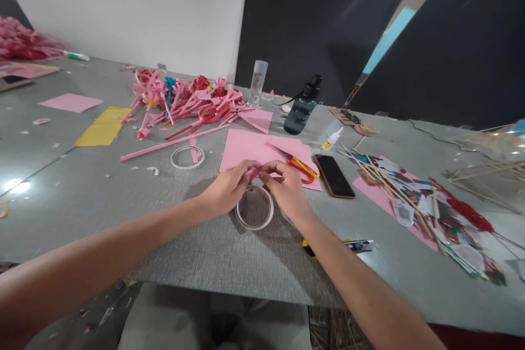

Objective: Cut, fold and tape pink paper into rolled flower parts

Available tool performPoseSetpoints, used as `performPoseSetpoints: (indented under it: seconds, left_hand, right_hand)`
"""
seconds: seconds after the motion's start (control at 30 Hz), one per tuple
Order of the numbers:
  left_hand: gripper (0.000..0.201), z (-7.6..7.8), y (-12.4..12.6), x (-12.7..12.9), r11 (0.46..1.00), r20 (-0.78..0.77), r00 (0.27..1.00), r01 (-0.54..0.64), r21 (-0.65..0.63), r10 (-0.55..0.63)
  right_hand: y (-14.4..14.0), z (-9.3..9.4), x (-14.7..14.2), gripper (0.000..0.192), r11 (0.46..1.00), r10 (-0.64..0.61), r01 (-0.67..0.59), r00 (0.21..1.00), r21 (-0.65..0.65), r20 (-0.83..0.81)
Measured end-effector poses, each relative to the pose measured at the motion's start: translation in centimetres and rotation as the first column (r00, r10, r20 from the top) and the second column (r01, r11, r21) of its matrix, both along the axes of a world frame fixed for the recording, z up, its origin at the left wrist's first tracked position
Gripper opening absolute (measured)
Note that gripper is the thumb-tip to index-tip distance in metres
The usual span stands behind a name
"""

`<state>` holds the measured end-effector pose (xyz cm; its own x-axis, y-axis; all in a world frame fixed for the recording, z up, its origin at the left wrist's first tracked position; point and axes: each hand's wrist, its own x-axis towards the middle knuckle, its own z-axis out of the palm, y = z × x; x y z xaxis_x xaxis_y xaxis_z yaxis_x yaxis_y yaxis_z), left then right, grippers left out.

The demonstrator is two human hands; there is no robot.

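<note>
Both hands are meeting over the middle of the grey desk (123,186), working a small piece of pink paper (255,173) between them. The left hand (227,190) is pinching one end with thumb and forefinger closed on it, and the right hand (286,186) is pinching the other end the same way, its fingers curled in tight. The piece is sitting just above a roll of tape (255,208) lying flat on the desk, at the near edge of a pink sheet (246,147).

To do this folding or rolling neatly, the fingertips probably need to be staying close together, so the paper is not buckling between them, and pressing evenly rather than hard, since thin paper creases easily. Keeping the wrists resting low near the desk should be steadying the work.

Red-handled scissors (301,167) are lying just right of the hands, a phone (333,175) beyond them, and a heap of pink and red paper strips (184,101) farther back.
</note>
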<state>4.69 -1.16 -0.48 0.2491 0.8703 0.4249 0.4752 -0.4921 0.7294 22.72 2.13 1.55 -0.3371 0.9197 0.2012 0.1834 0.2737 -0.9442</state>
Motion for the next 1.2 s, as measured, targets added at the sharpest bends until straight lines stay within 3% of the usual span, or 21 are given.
performPoseSetpoints:
  seconds: [0.27, 0.7, 1.2]
  left_hand:
    - [0.034, -0.1, -0.2, 0.2, 1.000, -0.043, 0.999, -0.023, 0.019, 0.024]
    - [0.031, -0.6, -0.3, 0.7, 0.995, 0.189, 0.981, 0.065, -0.072, -0.050]
    - [0.031, 0.2, -0.6, 1.1, 0.992, 0.269, 0.960, 0.101, -0.072, -0.079]
  right_hand:
    - [0.5, -0.7, 0.1, 0.016, 0.998, -0.058, 0.058, 0.998, 0.024, 0.000]
    - [0.6, -0.8, 0.0, 0.024, 0.993, -0.116, 0.116, 0.993, 0.036, -0.027]
    - [0.3, -0.5, -0.3, 0.030, 0.992, -0.126, 0.124, 0.989, -0.023, -0.081]
